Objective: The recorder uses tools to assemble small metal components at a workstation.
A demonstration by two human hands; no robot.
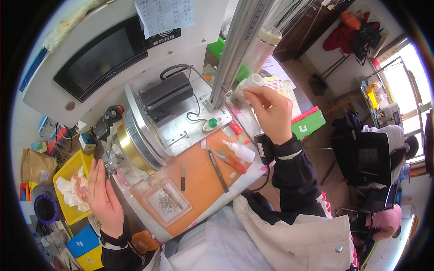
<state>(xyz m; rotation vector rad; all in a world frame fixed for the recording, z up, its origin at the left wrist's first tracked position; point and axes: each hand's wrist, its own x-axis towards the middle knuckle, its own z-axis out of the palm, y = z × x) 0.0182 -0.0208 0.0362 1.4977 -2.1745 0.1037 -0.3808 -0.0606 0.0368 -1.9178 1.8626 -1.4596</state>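
My right hand [273, 113] is raised over the far right of the workbench, thumb and forefinger pinched together. Whatever is between the fingertips is too small to make out. Right by them stands a small transparent container [244, 92], next to an upright metal rail [237, 49]. My left hand [105, 198] has its fingers stretched out, held near the small metal fitting [110, 163] at the front of a machine's brass-coloured disc [131, 147]. The left fingertips overlap the fitting's edge, and I cannot tell whether they touch it.
On the orange mat [203, 174] lie red-handled snips [231, 161], a white squeeze bottle [239, 150], a dark pen-like tool [218, 169] and a small blade [183, 176]. A transparent box [166, 203] holds several metal pins. A yellow bin [68, 212] stands at left; people sit far right.
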